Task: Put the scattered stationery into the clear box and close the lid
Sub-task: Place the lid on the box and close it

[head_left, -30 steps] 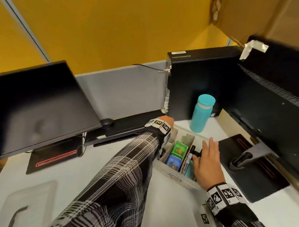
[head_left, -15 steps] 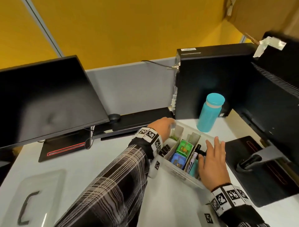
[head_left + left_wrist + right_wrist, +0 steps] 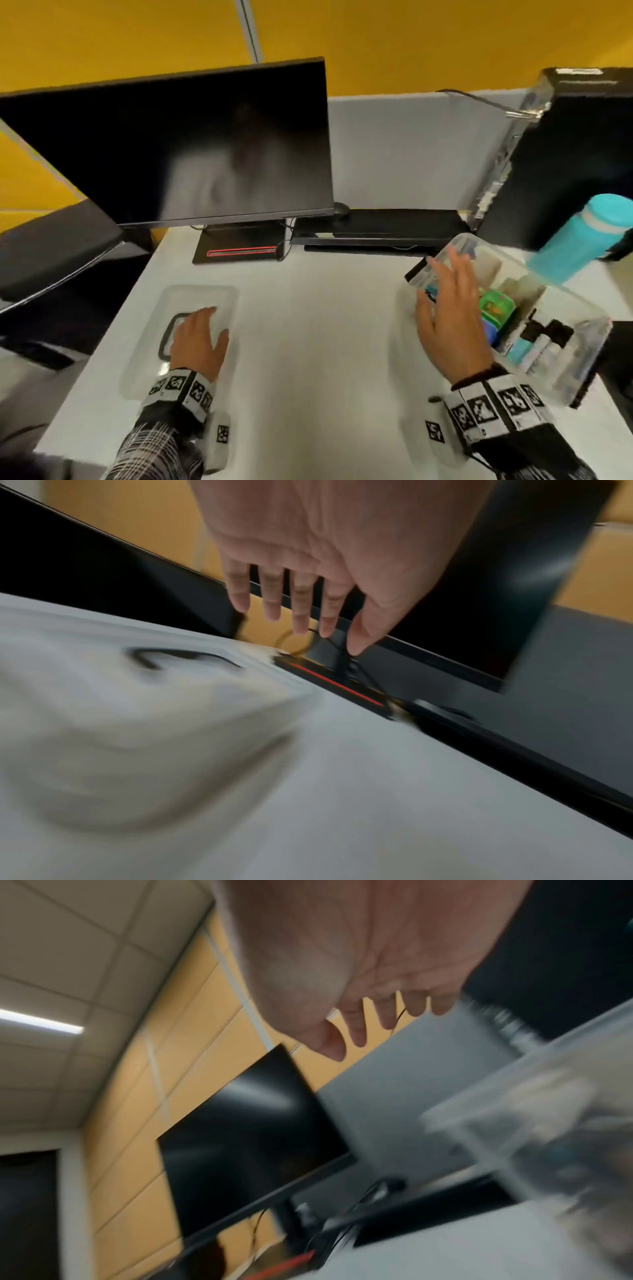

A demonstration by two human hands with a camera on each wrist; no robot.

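The clear box (image 3: 565, 377) stands uncovered at the right of the white desk and holds a green pack (image 3: 496, 306), a blue pack (image 3: 489, 332) and pens with black caps (image 3: 544, 337). My right hand (image 3: 448, 301) hovers over the box's left part, fingers spread and holding nothing; the right wrist view shows the right hand (image 3: 369, 1026) open beside the blurred box (image 3: 548, 1110). The clear lid (image 3: 212, 298) with a black handle (image 3: 168, 335) lies flat at the left. My left hand (image 3: 202, 329) is spread over it. In the left wrist view the left hand (image 3: 301, 610) sits above the lid (image 3: 137, 723).
A black monitor (image 3: 171, 147) on its stand (image 3: 239, 250) is behind the lid. A keyboard (image 3: 376, 229) lies at the back, a black computer tower (image 3: 565, 154) and a teal bottle (image 3: 582, 240) behind the box. The desk's left edge is near the lid.
My left hand has left the box and swung left to the lid. The right hand has shifted to the box's left side. The head view has turned left.
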